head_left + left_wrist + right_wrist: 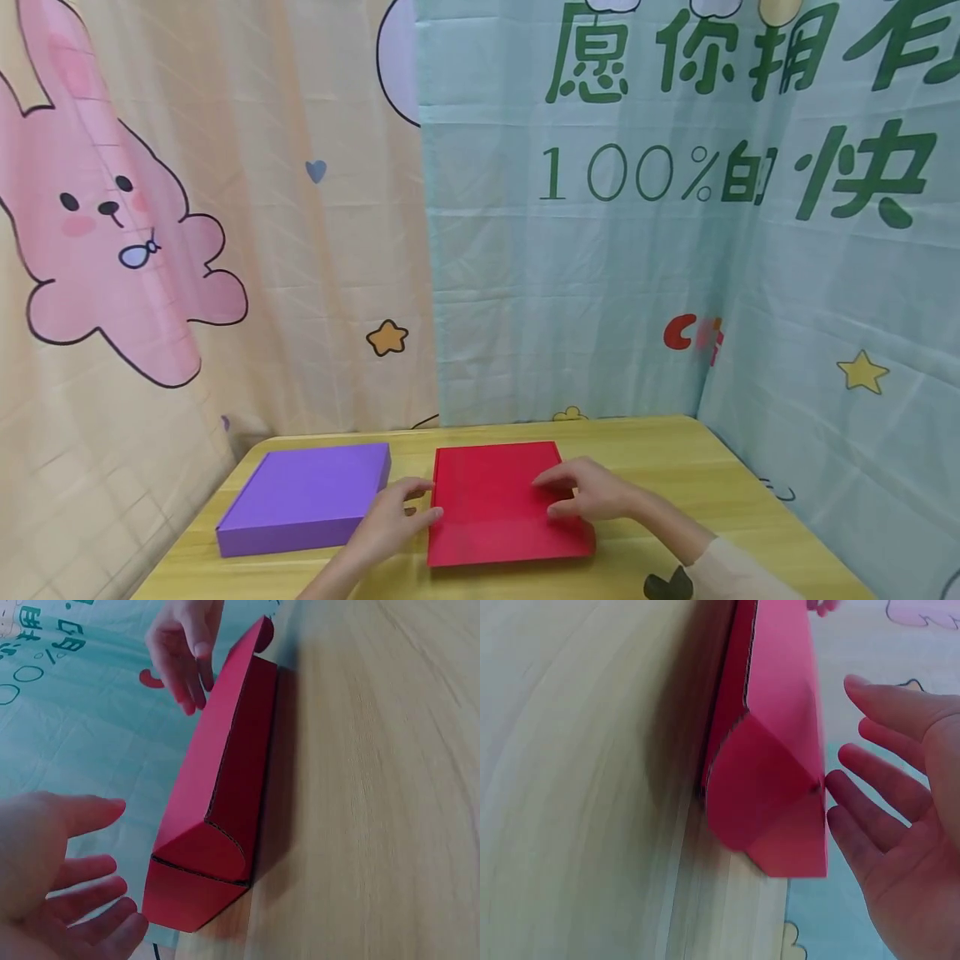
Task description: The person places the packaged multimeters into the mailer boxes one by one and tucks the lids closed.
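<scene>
A red cardboard box lies on the table, its lid down and the lid's front flap sticking out at a slant. In the left wrist view, the rounded side tab of that flap hangs outside the box's near corner. My left hand is beside the box's left side, thumb and fingers spread and holding nothing. My right hand is at the box's right side, fingers relaxed and apart. The right wrist view has its fingertips close by the side wall, near another rounded tab that stands outward.
To the left of the red box lies a closed purple box. Both are on a yellow wood-grain table. Printed curtains with a pink rabbit, stars and green lettering hang behind the table and along its sides.
</scene>
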`<state>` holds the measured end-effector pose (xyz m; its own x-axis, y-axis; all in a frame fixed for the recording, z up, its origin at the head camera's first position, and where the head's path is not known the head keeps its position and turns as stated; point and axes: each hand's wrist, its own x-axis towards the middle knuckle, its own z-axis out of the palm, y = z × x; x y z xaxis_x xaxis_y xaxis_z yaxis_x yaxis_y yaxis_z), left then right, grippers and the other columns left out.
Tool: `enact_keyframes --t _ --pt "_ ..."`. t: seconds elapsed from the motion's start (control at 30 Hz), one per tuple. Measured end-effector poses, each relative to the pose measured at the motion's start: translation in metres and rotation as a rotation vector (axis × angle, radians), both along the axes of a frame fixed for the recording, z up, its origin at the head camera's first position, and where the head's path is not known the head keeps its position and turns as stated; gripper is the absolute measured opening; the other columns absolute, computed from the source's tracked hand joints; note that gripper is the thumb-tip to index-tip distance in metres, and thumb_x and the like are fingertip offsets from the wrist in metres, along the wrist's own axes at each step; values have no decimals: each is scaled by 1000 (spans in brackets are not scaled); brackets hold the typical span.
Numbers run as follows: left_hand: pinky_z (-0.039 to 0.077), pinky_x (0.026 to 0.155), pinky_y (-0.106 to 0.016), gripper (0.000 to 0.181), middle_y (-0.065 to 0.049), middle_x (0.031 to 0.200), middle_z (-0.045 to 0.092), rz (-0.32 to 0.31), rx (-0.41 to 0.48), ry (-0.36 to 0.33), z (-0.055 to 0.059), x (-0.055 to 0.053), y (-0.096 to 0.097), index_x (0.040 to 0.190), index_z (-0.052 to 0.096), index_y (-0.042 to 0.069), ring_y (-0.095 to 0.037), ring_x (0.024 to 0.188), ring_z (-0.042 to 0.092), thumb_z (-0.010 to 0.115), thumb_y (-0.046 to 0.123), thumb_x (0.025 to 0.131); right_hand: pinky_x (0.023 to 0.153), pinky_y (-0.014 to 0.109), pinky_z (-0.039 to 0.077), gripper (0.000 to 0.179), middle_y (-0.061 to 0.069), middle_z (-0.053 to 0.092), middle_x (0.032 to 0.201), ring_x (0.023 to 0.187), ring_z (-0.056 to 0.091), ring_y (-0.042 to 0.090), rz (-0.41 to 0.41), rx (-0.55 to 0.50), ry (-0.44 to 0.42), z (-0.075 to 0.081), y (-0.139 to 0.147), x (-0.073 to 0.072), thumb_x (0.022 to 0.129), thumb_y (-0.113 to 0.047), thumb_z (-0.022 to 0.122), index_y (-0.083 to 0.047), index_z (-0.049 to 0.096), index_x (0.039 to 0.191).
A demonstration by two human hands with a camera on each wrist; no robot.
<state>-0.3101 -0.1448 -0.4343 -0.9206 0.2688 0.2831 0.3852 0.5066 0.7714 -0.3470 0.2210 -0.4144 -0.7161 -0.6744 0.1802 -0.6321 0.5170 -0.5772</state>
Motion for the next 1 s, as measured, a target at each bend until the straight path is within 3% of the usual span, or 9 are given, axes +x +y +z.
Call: enact_keyframes --t 0.13,0.3,0.53,0.77,1.0 --pt "56 94 -51 45 -16 135 60 -134 -126 129 -8 -9 1 127 66 -1 -41 126 54 81 22 92 94 36 56 38 3 70 124 114 64 20 -28 -30 -6 -3 11 4 94 -22 78 -7 72 128" --pt "51 102 -48 44 -9 142 57 -206 -268 169 -13 -12 1 130 68 5 -37 133 51 76 32 96 92 41 58 44 10 66 129 114 65 30 -75 -60 -5 -7 24 10 95 -24 77 -2 67 132" --pt "45 107 -57 49 -7 144 56 -200 -280 108 -12 -13 0 135 66 9 -37 136 47 76 36 95 82 41 61 50 20 68 117 97 70 31 -165 -94 -39 -15 41 24 93 -25 80 10 66 126" --pt "52 100 -47 48 -12 143 56 -228 -210 96 -19 -16 1 133 67 3 -40 134 49 78 30 94 76 35 58 33 6 76 103 93 68 23 -231 -56 -175 -28 49 38 95 -26 77 2 77 113" --pt "52 101 -46 47 -12 143 57 -227 -163 100 -21 -17 0 130 69 0 -41 135 48 78 30 94 70 33 54 35 5 73 97 85 63 23 -257 -157 -345 -33 37 46 98 -22 74 6 74 119"
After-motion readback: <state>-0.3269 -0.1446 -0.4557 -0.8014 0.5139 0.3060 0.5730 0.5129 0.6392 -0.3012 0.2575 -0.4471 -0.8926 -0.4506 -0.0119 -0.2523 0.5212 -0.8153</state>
